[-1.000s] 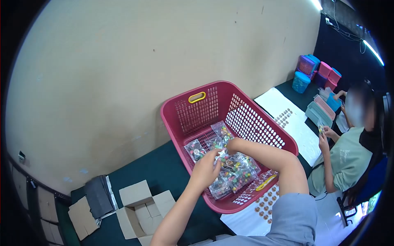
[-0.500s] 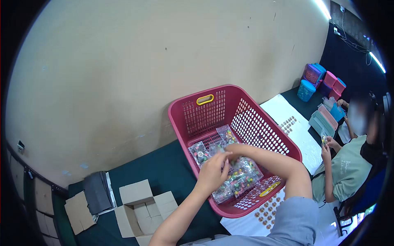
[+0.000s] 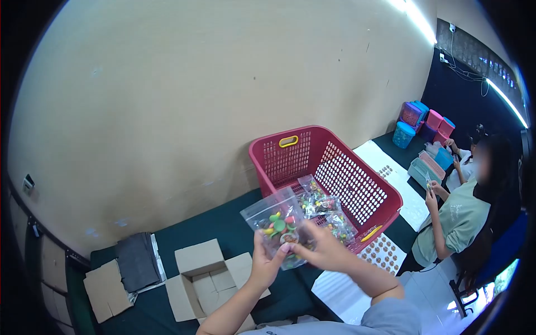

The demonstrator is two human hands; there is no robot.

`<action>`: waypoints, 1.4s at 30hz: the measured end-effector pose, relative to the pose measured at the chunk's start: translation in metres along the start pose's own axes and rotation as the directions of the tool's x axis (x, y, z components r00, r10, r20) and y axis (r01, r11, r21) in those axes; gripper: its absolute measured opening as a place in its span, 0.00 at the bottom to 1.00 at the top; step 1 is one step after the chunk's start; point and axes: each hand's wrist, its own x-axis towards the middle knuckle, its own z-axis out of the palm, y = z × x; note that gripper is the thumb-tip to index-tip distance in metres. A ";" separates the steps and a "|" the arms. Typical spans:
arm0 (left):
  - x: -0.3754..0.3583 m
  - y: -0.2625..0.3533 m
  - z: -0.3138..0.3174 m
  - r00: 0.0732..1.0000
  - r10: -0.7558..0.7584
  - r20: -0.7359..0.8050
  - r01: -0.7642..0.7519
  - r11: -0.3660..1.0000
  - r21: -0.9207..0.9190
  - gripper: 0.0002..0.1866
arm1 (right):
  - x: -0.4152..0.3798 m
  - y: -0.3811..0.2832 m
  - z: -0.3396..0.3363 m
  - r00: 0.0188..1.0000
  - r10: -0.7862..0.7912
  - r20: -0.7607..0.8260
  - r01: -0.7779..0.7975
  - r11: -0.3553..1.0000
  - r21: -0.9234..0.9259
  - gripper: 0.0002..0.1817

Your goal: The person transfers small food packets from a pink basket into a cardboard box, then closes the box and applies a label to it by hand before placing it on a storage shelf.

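Pinching a clear bag of coloured pieces (image 3: 277, 224) from both sides, the left hand (image 3: 264, 263) and right hand (image 3: 321, 249) lift it before a red basket (image 3: 335, 173), apparently holding more bags (image 3: 324, 209).

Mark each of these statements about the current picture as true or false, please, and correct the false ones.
1. Both hands hold one clear bag of colourful pieces above the table. True: the left hand and right hand grip the clear bag together.
2. The red basket is empty. False: the red basket contains more filled bags.
3. The cardboard box is closed. False: the cardboard box stands with its flaps open.
4. A co-worker sits on the right side. True: the co-worker sits there, holding something small.
5. The table cover is white. False: the table cover is dark green.
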 end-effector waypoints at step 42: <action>-0.248 0.043 -0.274 0.823 -0.230 -0.520 0.368 0.913 0.178 0.17 | -0.078 0.073 0.358 0.714 0.199 0.672 0.126 0.907 -0.402 0.19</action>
